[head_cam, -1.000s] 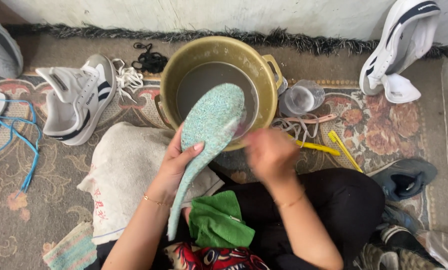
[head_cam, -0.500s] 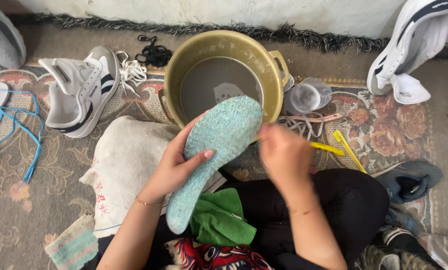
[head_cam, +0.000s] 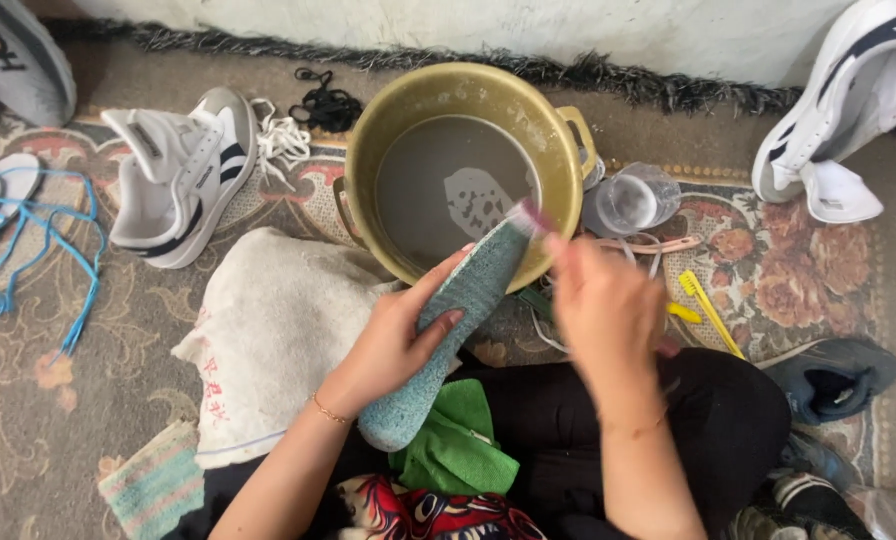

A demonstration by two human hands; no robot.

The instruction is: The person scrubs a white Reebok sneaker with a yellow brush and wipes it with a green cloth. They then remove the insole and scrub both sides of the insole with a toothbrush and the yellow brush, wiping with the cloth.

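Note:
My left hand (head_cam: 398, 340) grips a teal speckled shoe insole (head_cam: 463, 300) from underneath, tilted on edge, with its toe end resting over the near rim of a brass-coloured pot (head_cam: 558, 150). My right hand (head_cam: 603, 310) is closed on a small brush (head_cam: 530, 215) whose pink, blurred head touches the insole's toe end. The pot holds murky water, and a pale flat shape lies under the surface. A green cloth (head_cam: 453, 450) lies on my lap below the insole.
A white cloth (head_cam: 268, 330) lies left of my knees. A white sneaker (head_cam: 183, 175), white laces (head_cam: 283, 140) and black laces (head_cam: 328, 100) sit left of the pot. A clear jar (head_cam: 633, 200), yellow toothbrush (head_cam: 708, 310), dark shoe (head_cam: 833, 375) and white sneaker (head_cam: 848, 110) are on the right.
The insole turned from face-up to edge-on and dropped lower against the pot rim. My right hand moved up to its toe end with the brush.

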